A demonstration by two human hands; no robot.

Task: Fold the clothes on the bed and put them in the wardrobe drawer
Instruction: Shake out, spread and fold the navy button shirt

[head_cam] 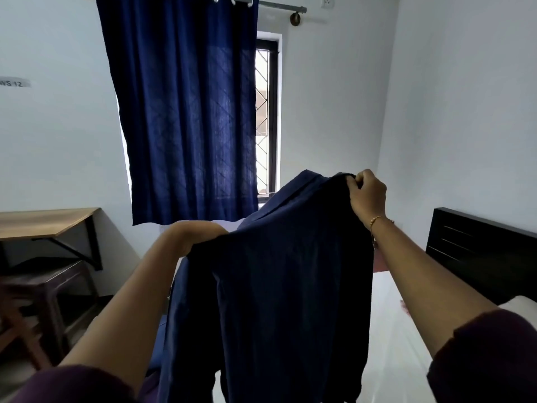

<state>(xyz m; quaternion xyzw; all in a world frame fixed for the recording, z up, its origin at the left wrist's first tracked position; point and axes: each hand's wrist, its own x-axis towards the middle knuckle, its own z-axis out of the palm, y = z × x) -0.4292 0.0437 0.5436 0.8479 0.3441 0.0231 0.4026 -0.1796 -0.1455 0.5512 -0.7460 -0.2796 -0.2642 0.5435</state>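
White-walled bedroom, blue curtain [186, 112] | navy garment [284, 286] held up above the bed [401, 330] | right hand [367, 196] pinches top edge; left hand [200, 234] grips opposite edge, fingers hidden | soft, light, limp: hold at shoulders.

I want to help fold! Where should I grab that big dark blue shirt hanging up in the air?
Take the dark blue cloth garment along its top edge, reaching from above. The right hand pinches one top corner; the left hand has its grip on the other. Held there, it hangs flat over the white bed.
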